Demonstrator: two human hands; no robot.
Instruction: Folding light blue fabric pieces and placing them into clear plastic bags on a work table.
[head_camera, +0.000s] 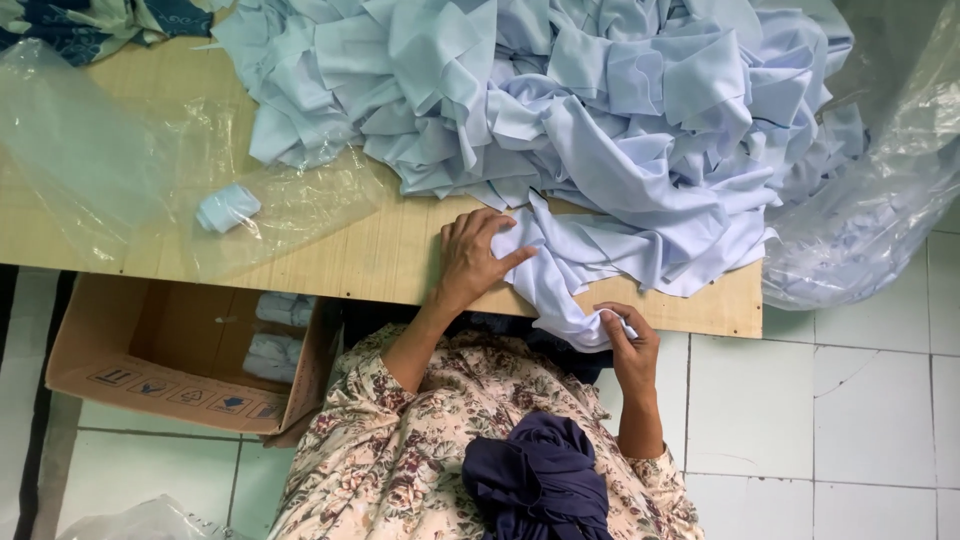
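Left hand (475, 255) flat on pale blue cloth piece (560, 280) at surface (380, 260) near edge; right hand (625, 335) pinches its hanging corner. Risk: tugging drags the heaped fabric pile (560, 100) off, toward the floor.

Cardboard box (120, 350) on floor; clear bags (110, 160) on table (380, 260).

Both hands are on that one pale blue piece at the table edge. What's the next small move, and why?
Probably draw the pale blue piece toward the body, free of the heap. The right hand pinches its hanging corner below the table edge, the left hand lies flat on its upper part, and its far end still runs under the heap.
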